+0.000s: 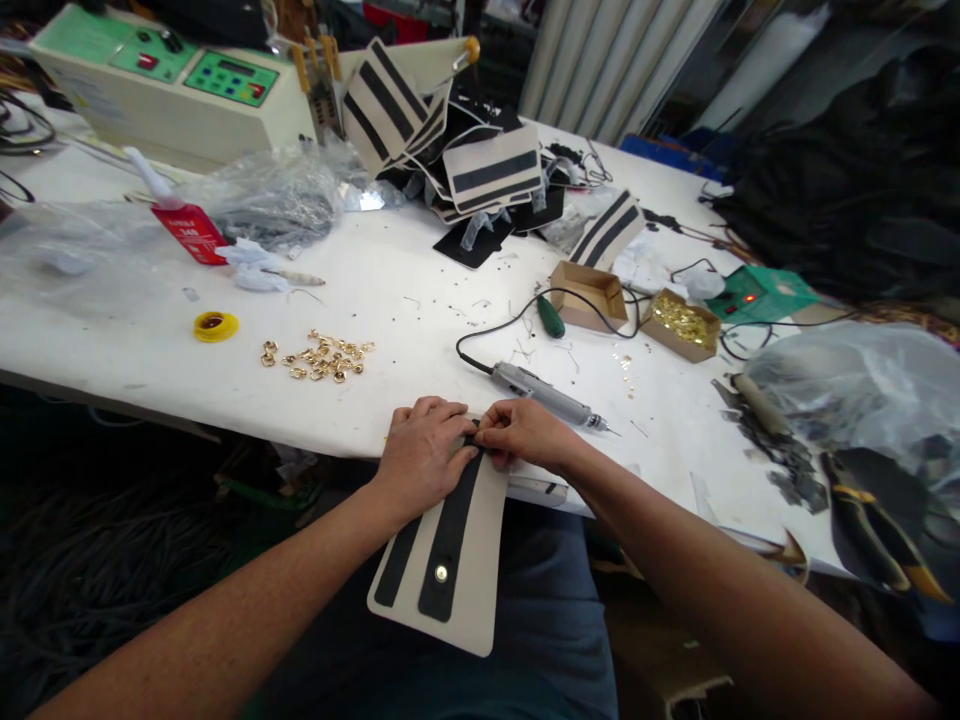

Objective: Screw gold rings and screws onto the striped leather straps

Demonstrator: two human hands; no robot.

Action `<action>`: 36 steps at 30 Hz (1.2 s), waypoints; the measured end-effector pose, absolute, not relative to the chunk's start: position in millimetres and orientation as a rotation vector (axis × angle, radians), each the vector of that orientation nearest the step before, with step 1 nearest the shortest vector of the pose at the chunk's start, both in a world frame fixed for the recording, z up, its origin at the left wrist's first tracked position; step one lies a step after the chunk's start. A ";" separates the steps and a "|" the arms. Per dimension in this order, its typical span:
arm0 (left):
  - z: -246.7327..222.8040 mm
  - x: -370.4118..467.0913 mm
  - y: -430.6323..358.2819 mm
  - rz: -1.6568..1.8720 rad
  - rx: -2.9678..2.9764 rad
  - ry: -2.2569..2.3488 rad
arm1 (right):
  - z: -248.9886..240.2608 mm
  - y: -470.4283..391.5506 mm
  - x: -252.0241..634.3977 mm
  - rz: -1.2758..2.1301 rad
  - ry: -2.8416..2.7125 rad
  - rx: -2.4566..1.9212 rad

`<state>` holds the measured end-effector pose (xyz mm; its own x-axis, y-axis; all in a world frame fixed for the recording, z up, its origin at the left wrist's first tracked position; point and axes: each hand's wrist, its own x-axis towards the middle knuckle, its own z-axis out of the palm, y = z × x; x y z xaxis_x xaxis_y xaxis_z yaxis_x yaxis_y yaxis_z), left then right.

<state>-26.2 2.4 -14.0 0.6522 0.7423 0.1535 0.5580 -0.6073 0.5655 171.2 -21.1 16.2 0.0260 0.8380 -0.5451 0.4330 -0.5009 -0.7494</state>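
A cream panel with two black strips [480, 560] lies partly over the table's front edge and my lap, with a shiny round stud [441, 573] near the lower end of one strip. My left hand [427, 455] presses on its upper end, thumb and fingers closed around the edge. Beside it my right hand [521, 432] pinches at the top of the same strip; whatever small piece is between the fingertips is hidden. Just beyond lies a grey electric screwdriver [544, 392] with its thin bit pointing right. To the left, small gold metal fittings [322, 357] are scattered.
Similar striped panels [491, 170] are heaped at the back. A yellow tape roll [216, 325], red bottle [187, 232] and green-panelled machine [172, 90] stand left. Cardboard boxes [589, 295], one of gold pieces [679, 325], sit right, with pliers [874, 525] at the far right. The screwdriver's cord curves across the table.
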 end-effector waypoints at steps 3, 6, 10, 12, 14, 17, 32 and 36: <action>-14.0 -25.6 2.3 0.519 2.402 1.032 | 14.5 -24.7 172.4 1.429 -1.329 -1.921; -12.5 -25.1 2.4 0.505 2.413 1.038 | 14.7 -29.2 172.6 1.402 -1.339 -1.908; -11.0 -24.2 1.9 0.503 2.435 1.040 | 19.1 -35.1 170.2 1.399 -1.327 -1.893; -10.7 -23.7 1.6 0.503 2.435 1.049 | 24.9 -38.9 171.1 1.401 -1.344 -1.884; -10.3 -23.2 1.3 0.497 2.427 1.051 | 32.7 -43.7 176.7 1.231 -1.447 -1.894; -9.1 -23.0 0.8 0.491 2.414 1.051 | 42.3 -49.5 196.5 0.519 -1.693 -2.008; -9.8 -22.9 2.3 0.470 2.415 1.058 | 56.2 -50.0 209.3 0.741 -1.258 -1.555; -9.6 -22.8 2.2 0.469 2.412 1.062 | 63.0 -39.9 157.8 0.875 -0.907 -1.177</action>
<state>-22.8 2.2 -9.6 0.6438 0.7555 0.1214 0.5985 -0.5960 0.5354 157.8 -39.9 63.0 0.3843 0.9154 0.1199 -0.0878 0.1656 -0.9823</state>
